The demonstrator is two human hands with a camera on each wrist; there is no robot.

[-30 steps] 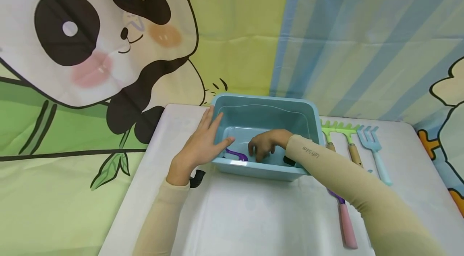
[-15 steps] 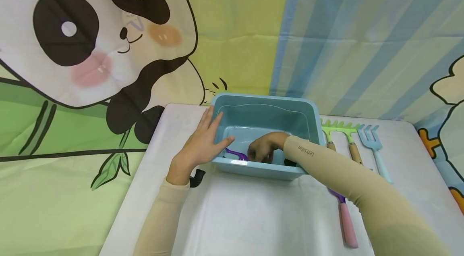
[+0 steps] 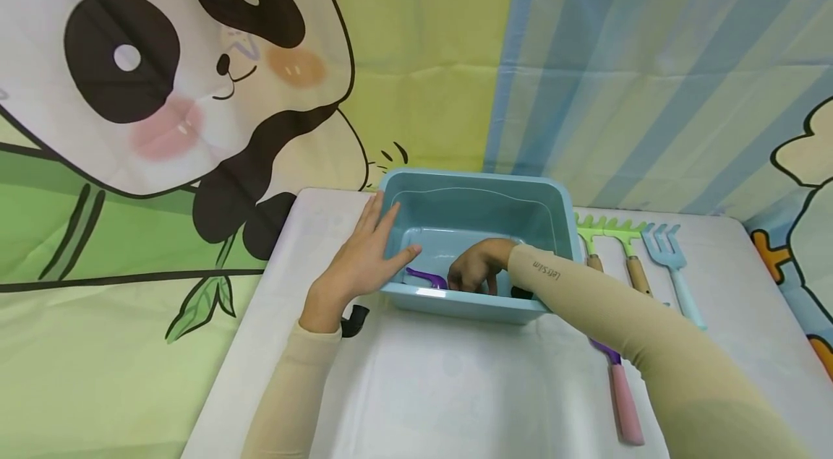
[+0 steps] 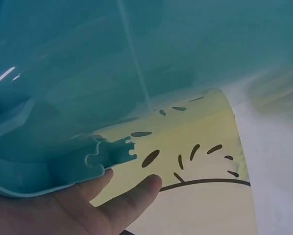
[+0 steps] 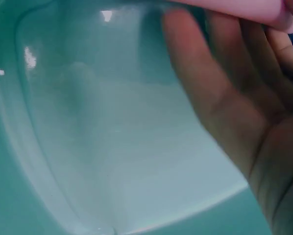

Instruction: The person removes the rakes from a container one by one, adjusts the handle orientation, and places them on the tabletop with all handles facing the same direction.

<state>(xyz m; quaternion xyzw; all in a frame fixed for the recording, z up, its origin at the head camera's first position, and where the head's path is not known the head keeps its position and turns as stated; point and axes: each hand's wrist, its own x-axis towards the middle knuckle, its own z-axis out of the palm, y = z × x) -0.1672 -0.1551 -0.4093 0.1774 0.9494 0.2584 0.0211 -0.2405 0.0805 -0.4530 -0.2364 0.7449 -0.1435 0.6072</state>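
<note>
Inside a light blue plastic bin (image 3: 475, 188), my right hand (image 3: 471, 267) reaches down with its fingers bent around the pink handle (image 5: 244, 9) of a garden hand tool. The tool's purple neck (image 3: 427, 277) lies near the bin's front left; the front wall and my hand hide much of the rest. In the right wrist view the handle crosses in front of several fingers. My left hand (image 3: 364, 253), fingers spread and straight, rests against the bin's left rim. From the left wrist view, the fingers (image 4: 136, 196) stretch beside the bin's edge.
Right of the bin lie two green rakes with wooden handles (image 3: 636, 275), a light blue hand fork (image 3: 677, 271) and a pink-handled tool (image 3: 626, 405), partly under my right sleeve. A black object (image 3: 520, 293) sits in the bin. The white table (image 3: 468, 387) meets a printed cloth backdrop.
My right hand has closed in on the pink handle inside the bin, its fingers bending more, with a slight shift toward the front. The left hand keeps its place.
</note>
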